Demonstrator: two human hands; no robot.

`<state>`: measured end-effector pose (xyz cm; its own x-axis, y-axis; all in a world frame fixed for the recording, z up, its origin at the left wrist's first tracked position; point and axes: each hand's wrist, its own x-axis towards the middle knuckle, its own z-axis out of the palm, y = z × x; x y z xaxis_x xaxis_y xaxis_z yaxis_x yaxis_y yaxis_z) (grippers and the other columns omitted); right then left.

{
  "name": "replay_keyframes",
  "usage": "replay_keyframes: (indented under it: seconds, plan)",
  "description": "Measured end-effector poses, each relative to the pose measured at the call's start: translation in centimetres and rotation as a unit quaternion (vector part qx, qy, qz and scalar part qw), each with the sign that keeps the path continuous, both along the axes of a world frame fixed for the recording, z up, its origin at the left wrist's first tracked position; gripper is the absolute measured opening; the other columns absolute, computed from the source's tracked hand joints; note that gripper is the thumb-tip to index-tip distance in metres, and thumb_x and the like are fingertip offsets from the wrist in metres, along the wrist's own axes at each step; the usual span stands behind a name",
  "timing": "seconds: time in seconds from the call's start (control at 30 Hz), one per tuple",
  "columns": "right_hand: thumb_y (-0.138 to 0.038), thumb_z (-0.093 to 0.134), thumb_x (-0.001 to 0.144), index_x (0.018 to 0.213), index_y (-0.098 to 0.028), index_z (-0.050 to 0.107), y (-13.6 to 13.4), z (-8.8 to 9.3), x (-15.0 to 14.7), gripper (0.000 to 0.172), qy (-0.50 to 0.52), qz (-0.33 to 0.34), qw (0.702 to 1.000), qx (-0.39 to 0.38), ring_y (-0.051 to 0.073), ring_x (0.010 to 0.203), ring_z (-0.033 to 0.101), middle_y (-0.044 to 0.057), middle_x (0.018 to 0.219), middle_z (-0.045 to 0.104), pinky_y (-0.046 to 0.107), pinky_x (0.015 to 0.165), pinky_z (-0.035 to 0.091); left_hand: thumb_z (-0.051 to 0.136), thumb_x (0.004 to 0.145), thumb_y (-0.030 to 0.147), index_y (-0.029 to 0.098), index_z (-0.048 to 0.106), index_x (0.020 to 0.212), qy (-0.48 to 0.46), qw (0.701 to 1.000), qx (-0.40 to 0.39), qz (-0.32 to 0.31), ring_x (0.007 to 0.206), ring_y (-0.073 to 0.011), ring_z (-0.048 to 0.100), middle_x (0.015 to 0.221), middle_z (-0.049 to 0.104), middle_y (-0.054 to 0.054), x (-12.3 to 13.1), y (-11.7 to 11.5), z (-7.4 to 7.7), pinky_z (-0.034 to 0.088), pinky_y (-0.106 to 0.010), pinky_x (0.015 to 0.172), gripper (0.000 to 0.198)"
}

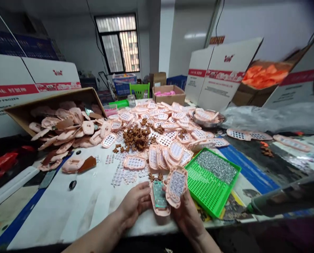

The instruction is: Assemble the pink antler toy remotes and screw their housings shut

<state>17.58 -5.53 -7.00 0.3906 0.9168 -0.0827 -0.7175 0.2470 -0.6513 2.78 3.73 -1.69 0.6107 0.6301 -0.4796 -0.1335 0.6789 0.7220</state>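
Observation:
My left hand (135,203) is closed on the left edge of a pink plastic back shell (162,211), which carries a green circuit board (160,195). In my right hand (188,216) is a pink keypad front cover (176,186) with pale round buttons, tilted over the shell's right side. The cover's edge overlaps the shell; whether they touch I cannot tell. Small brown plastic parts (155,176) lie just beyond the shell. Further off, several pink covers (162,157) lean together in a row, beside a single cover (134,162) lying flat.
A green tray (208,193) of small silvery screws (216,165) is at the right. Brown parts (137,138) are heaped mid-table among many pink covers. A tipped carton (99,100) spills pink shells on the left. Clear button pieces (118,174) lie scattered. A dark tool (278,198) is at far right.

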Motion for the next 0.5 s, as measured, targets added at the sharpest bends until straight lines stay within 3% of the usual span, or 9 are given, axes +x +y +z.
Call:
replay_keyframes:
  seconds: [0.1,0.23,0.37,0.5]
  plan:
    - [-0.049,0.078,0.075,0.136,-0.037,0.051,0.4,-0.8,-0.3,0.068,0.016,0.012,1.000,0.006,0.025,0.108,0.067,0.005,0.126,0.068,0.045,0.103,0.048,0.074,0.075,0.021,0.013,0.066,0.112,-0.042,0.998,0.027,-0.023,0.095,-0.0227,0.070,0.106,0.073,-0.014,0.3,-0.2,-0.5,0.051,-0.033,0.091,0.039]
    - [-0.050,0.079,0.072,0.131,-0.035,0.056,1.1,-1.6,-0.5,0.066,0.020,0.015,1.000,0.004,0.025,0.103,0.069,0.005,0.121,0.071,0.045,0.102,0.049,0.073,0.071,0.015,0.010,0.068,0.109,-0.064,0.997,0.047,0.002,0.094,-0.0265,0.070,0.103,0.073,-0.015,0.7,-0.1,-1.9,0.052,-0.035,0.086,0.038]
    - [-0.051,0.083,0.067,0.128,-0.034,0.059,1.2,-1.4,-0.4,0.067,0.027,0.019,0.999,-0.009,0.026,0.100,0.071,0.004,0.111,0.075,0.045,0.102,0.049,0.074,0.070,0.013,0.012,0.066,0.111,-0.068,0.998,0.012,0.012,0.093,-0.0277,0.070,0.107,0.072,-0.015,0.3,0.1,-3.4,0.052,-0.035,0.081,0.042]
    - [-0.050,0.082,0.068,0.133,-0.032,0.055,0.9,-1.0,-0.2,0.072,0.013,0.022,1.000,-0.007,0.028,0.104,0.069,0.007,0.118,0.073,0.046,0.103,0.048,0.071,0.076,0.016,0.015,0.064,0.118,-0.097,0.995,0.018,-0.017,0.094,-0.0242,0.069,0.116,0.069,-0.014,-0.5,-0.2,-3.7,0.051,-0.033,0.081,0.043]
